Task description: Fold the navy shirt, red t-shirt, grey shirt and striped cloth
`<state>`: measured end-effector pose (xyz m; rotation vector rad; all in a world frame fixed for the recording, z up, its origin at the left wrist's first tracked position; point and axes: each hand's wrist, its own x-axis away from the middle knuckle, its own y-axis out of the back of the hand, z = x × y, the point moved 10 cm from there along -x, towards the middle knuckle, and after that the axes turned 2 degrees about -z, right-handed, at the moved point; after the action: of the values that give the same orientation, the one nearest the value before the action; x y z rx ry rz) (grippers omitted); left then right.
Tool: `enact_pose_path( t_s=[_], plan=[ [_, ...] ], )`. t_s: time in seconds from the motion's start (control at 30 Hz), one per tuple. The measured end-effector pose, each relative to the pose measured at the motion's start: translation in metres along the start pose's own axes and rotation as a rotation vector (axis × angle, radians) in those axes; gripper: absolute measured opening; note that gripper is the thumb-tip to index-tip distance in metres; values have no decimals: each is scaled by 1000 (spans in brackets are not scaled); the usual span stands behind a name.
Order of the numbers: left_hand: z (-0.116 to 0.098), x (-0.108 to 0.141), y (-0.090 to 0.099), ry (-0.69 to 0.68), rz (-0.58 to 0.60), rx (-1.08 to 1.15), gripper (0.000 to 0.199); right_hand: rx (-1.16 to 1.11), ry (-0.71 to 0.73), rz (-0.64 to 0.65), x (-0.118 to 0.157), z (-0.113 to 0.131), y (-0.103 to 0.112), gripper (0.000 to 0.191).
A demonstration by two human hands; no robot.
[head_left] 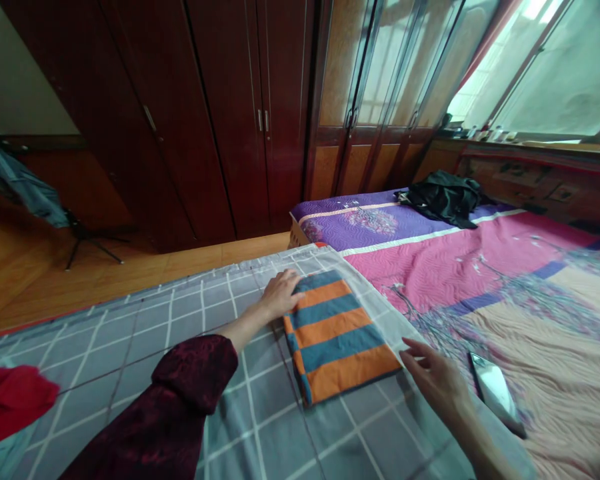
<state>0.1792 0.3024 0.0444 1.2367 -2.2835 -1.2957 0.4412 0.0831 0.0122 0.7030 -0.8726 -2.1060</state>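
Observation:
A folded cloth [337, 330] with orange and blue-grey stripes lies flat on the grey checked sheet [260, 413]. At its far left corner rests my left hand [281, 293], fingers extended and touching the edge of the fabric. My right hand [437, 377] is just beside the cloth's right corner, its fingers apart and nothing in them. I cannot tell whether the right fingertips touch the corner.
A phone [495, 390] lies on the patterned bedspread [440, 267] to the right, with a black garment [443, 199] farther back. Red clothing [15, 400] sits at the left. Dark red wardrobes [235, 120] stand behind, and a stand with blue clothing [25, 183] is far left.

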Motion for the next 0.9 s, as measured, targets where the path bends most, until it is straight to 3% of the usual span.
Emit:
enact_pose_path(
  t_s=[0.07,0.17,0.27,0.33,0.4,0.5,0.57,0.63,0.77,0.9],
  plan=[
    [-14,22,-17,-100,55,-64,53,23,99,9,6,25,-4,47],
    [-33,57,-44,-231,186,-186,65,62,364,15,14,78,-16,49],
    [-51,87,-47,-283,193,-218,66,97,525,55,5,107,-40,52],
    [-72,109,-40,-374,164,-219,72,135,518,96,-15,109,-57,51],
    [-96,133,-35,-509,151,-251,77,210,415,149,-45,102,-72,49],
    [-120,161,-40,-650,126,-383,54,305,252,193,-85,94,-89,46],
    [-126,165,-47,-677,73,-496,30,330,195,185,-105,97,-96,44],
    [-129,161,-50,-686,17,-570,18,342,148,196,-118,101,-104,36],
    [-134,145,-45,-667,14,-542,16,341,127,202,-135,110,-105,26],
    [-132,144,-38,-603,27,-477,23,363,215,129,-130,128,-95,44]
  ],
)
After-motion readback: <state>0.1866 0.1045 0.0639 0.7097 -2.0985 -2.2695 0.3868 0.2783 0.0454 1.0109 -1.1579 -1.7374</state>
